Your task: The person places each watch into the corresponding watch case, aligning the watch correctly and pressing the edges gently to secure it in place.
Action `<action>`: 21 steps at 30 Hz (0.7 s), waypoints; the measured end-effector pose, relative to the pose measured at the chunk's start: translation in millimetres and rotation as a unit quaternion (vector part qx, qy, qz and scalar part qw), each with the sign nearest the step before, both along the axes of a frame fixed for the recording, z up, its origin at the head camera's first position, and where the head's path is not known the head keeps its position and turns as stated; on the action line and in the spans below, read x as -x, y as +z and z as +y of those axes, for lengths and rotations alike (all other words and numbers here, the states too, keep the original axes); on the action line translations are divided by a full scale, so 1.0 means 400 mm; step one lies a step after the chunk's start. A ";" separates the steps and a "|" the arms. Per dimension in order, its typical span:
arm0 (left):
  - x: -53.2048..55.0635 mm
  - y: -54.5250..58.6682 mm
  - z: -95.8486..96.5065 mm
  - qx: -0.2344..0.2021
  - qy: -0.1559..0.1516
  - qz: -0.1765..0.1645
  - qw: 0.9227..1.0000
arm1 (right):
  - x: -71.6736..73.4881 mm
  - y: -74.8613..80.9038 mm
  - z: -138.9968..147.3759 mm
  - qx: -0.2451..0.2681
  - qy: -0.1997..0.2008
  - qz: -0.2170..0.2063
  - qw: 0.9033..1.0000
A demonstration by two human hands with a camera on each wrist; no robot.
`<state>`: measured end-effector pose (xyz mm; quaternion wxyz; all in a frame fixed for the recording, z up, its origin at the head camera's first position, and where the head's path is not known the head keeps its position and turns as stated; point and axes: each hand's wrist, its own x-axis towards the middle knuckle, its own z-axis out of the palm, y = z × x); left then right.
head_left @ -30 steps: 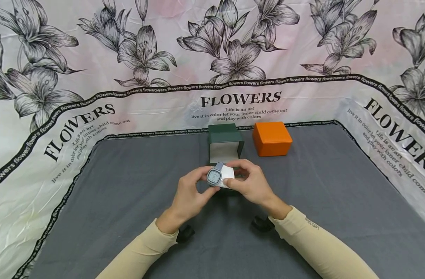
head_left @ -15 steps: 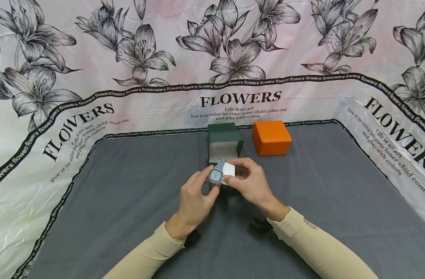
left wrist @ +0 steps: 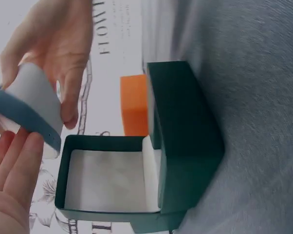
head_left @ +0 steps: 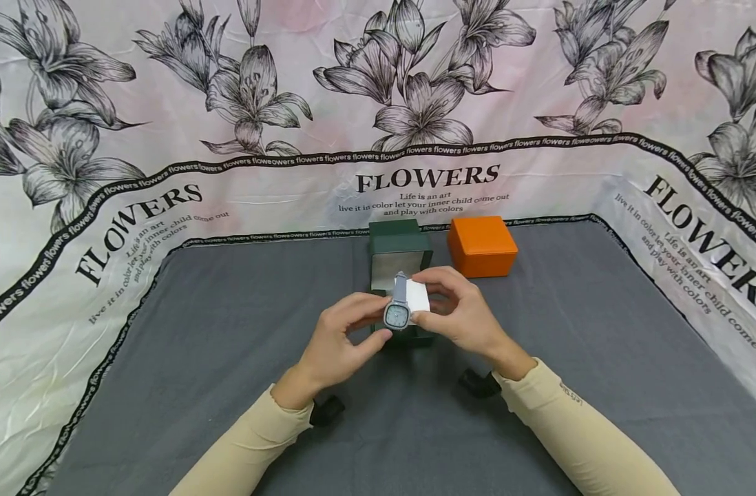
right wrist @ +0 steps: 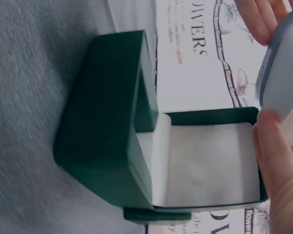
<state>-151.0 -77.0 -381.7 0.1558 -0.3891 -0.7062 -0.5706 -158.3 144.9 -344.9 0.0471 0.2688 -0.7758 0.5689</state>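
Observation:
A wristwatch [head_left: 396, 315] with a square face and a blue-grey strap [left wrist: 25, 117] lies against a white watch cushion [head_left: 418, 296], held above the green box. My right hand [head_left: 461, 313] pinches the cushion between thumb and fingers. On the watch's other side, my left hand [head_left: 341, 337] holds it, with fingertips against the strap in the left wrist view and the thumb by the case. Behind and below both hands stands the green box [head_left: 398, 238], its lid up, showing a white lining [right wrist: 210, 165]. The hands partly hide the box in the head view.
An orange box [head_left: 483, 246] with its lid down stands right of the green box. Grey cloth [head_left: 242, 310] covers the table. A white curtain [head_left: 279, 200] printed with flowers and lettering closes off the back and sides.
The watch and cushion have shifted slightly right and turned so the strap stands more upright. The left hand moved up, then back to the left; the right hand moved a little right.

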 end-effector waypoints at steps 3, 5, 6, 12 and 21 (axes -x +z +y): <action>-0.009 0.032 -0.006 -0.017 -0.037 -0.049 0.998 | 0.003 0.001 0.005 -0.003 0.016 0.024 1.000; -0.012 0.043 -0.010 -0.024 -0.051 -0.072 0.996 | 0.003 0.000 0.006 -0.002 0.023 0.038 0.999; -0.010 0.042 -0.013 -0.024 -0.056 -0.079 0.995 | 0.003 -0.001 0.005 0.000 0.026 0.042 0.999; -0.003 0.019 -0.023 0.004 -0.038 -0.154 0.987 | -0.004 -0.001 -0.002 -0.005 0.023 0.057 0.998; -0.008 0.017 -0.011 -0.014 0.009 -0.186 0.982 | 0.025 -0.034 0.016 -0.020 0.057 0.029 0.998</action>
